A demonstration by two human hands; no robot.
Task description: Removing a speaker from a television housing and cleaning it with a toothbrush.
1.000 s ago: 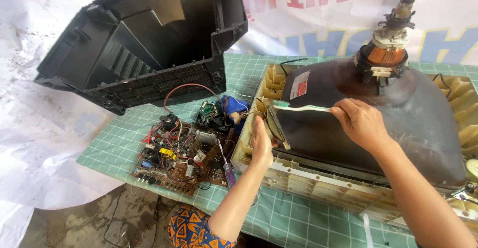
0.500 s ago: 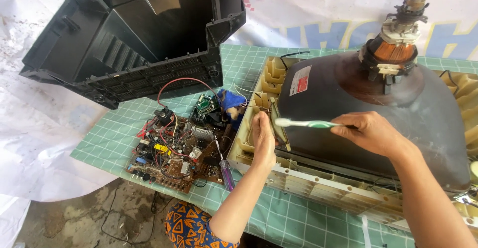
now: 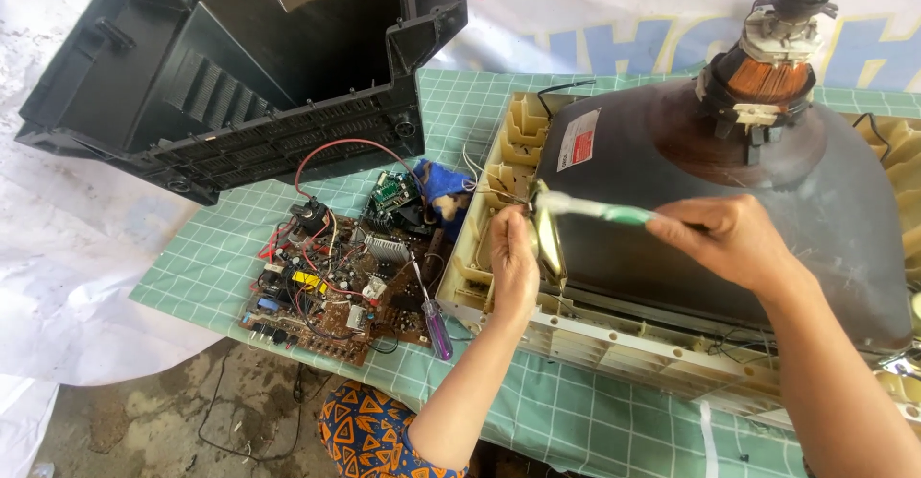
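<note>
Head view: right hand [image 3: 734, 238] fingers pinch toothbrush [image 3: 595, 211], long axis pointing left toward left hand [image 3: 513, 262], closed on tube's [image 3: 691, 219] edge.

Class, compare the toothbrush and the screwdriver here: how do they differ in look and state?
The toothbrush is white and green; the screwdriver has a purple handle. The toothbrush is held in the right hand against the picture tube; the screwdriver lies untouched on the green mat. Both are slim hand tools.

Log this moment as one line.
left hand: on speaker | right hand: holds toothbrush | brush head: at speaker | picture tube: face-down
</note>
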